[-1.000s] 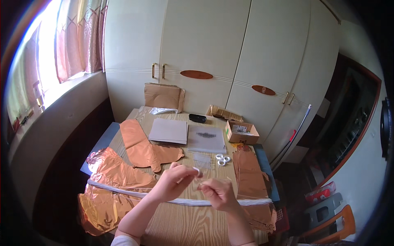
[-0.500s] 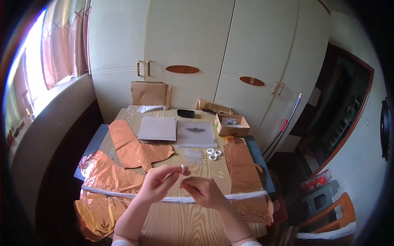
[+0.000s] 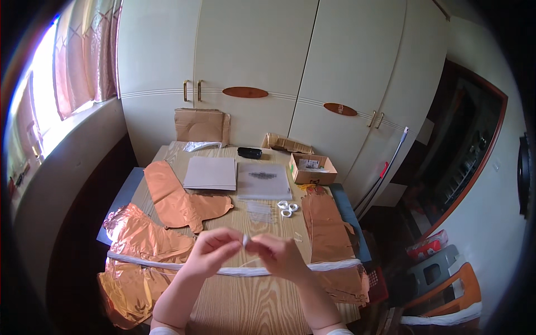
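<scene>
Both hands meet above the near middle of the table, around a small white ring-shaped coil (image 3: 245,240). My left hand (image 3: 213,252) pinches it with closed fingers. From the other side, the closed fingers of my right hand (image 3: 280,258) press against it; the fingertips partly hide what they grip. Beneath my wrists a long white bundle of strands (image 3: 245,272) runs across the table. Several similar white coils (image 3: 286,208) lie beyond my right hand, beside a patch of thin clear strips (image 3: 261,212). Flat copper-coloured foil balloons (image 3: 187,201) spread out on the left.
More folded copper foil (image 3: 324,226) lies on the right. Farther back are a stack of grey-white sheets (image 3: 210,173), a clear plastic packet (image 3: 264,181), a black tray (image 3: 249,152) and an open cardboard box (image 3: 312,169). A wooden chair (image 3: 466,287) stands at right.
My right hand has moved left and up to the white coil, closing the gap between the hands. The view has shifted slightly.
</scene>
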{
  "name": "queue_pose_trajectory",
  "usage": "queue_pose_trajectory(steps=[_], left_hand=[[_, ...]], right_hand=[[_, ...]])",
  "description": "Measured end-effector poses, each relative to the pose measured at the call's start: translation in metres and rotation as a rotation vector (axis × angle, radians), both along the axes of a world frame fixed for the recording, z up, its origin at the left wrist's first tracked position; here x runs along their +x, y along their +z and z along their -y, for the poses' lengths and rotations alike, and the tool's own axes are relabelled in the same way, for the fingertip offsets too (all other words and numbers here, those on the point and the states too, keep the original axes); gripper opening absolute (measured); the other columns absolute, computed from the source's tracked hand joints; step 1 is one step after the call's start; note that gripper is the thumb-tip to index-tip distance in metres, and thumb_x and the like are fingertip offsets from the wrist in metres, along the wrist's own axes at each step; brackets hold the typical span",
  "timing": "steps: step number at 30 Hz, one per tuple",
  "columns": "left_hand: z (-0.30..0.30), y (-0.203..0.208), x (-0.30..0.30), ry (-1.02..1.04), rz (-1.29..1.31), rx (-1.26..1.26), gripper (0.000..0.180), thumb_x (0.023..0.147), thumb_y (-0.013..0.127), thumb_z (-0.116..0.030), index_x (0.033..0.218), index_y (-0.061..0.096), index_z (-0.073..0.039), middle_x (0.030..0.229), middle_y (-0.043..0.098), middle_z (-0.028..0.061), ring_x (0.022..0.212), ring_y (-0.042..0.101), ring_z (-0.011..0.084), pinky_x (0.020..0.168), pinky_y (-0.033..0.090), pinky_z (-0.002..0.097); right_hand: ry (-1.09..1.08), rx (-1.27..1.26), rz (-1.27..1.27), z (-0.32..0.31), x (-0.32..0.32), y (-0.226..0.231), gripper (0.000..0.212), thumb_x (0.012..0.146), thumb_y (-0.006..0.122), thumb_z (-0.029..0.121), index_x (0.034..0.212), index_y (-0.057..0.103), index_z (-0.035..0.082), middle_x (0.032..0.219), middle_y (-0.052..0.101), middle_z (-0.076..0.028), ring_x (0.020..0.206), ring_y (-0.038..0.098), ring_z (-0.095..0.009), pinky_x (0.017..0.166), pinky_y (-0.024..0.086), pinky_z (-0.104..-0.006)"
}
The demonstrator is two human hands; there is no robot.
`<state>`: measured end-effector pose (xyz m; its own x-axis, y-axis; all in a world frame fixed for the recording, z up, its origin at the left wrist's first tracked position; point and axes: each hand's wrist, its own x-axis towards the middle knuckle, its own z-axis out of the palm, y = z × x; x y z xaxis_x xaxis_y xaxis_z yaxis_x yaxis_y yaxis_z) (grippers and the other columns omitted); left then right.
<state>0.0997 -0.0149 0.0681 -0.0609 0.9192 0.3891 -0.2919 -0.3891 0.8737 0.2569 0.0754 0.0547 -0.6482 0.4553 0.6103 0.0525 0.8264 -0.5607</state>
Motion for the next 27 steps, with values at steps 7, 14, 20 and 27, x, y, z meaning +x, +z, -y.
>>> queue_pose_trajectory(steps=[7,14,20,27], left_hand=[[0.003,0.001,-0.008,-0.101,-0.271,0.001,0.018,0.089,0.047,-0.002,0.102,0.056,0.006,0.098,0.063,0.0094,0.094,0.058,0.0161,0.083,0.044,0.0278],[-0.004,-0.002,0.003,0.219,-0.502,0.003,0.014,0.086,0.051,-0.003,0.095,0.058,0.005,0.083,0.066,0.0083,0.079,0.061,0.0104,0.069,0.047,0.0235],[-0.005,0.001,-0.001,-0.073,-0.201,-0.142,0.017,0.087,0.049,-0.001,0.099,0.058,0.007,0.094,0.065,0.0103,0.09,0.06,0.0129,0.081,0.045,0.025],[-0.009,-0.001,0.004,0.137,-0.103,0.022,0.025,0.089,0.049,-0.001,0.112,0.054,0.006,0.108,0.06,0.0137,0.102,0.056,0.0173,0.09,0.043,0.0277]], right_hand=[[-0.118,-0.162,-0.106,0.002,0.003,0.016,0.007,0.08,0.058,0.006,0.084,0.062,0.003,0.064,0.059,-0.008,0.056,0.059,-0.015,0.05,0.044,-0.0273],[-0.001,-0.001,-0.171,0.006,0.007,0.023,0.001,0.08,0.06,0.007,0.081,0.06,0.007,0.07,0.061,-0.004,0.053,0.056,-0.017,0.048,0.044,-0.028],[-0.017,-0.107,-0.243,-0.001,-0.005,0.007,0.004,0.079,0.063,0.006,0.082,0.061,0.005,0.064,0.057,-0.004,0.054,0.055,-0.011,0.048,0.041,-0.0237],[-0.118,0.231,-0.171,0.008,-0.007,0.006,0.009,0.075,0.066,0.008,0.083,0.062,0.007,0.064,0.056,-0.005,0.05,0.054,-0.02,0.047,0.044,-0.0309]])
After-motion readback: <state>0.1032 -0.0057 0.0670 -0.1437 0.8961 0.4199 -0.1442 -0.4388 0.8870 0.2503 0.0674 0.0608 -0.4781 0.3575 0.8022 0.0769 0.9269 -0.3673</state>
